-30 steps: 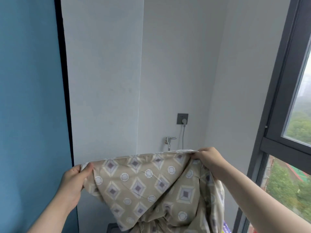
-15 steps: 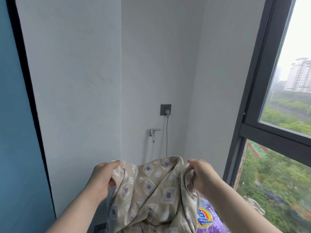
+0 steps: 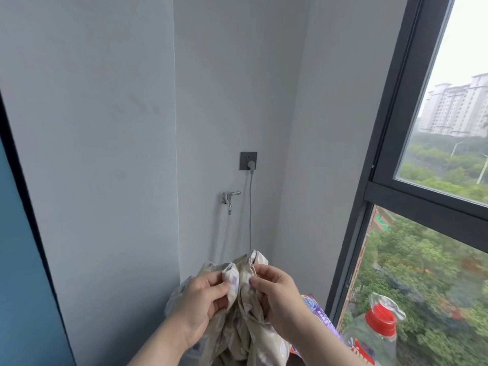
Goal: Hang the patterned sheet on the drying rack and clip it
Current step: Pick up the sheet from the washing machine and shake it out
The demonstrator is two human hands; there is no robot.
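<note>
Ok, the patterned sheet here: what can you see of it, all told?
The patterned sheet is thin beige cloth printed with pale circles and greyish-purple diamonds, soft and heavily creased. It is bunched into a narrow bundle, and its lower part hangs out of frame. The left hand and right hand pinch its gathered top edge side by side, nearly touching. A tuft pokes up above them, in front of the wall corner.

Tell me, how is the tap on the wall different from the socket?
The socket is a flat dark square; the tap is shiny metal and sticks out. The socket sits higher, the tap lower and a little left. Both are fixed to the same pale wall.
</note>
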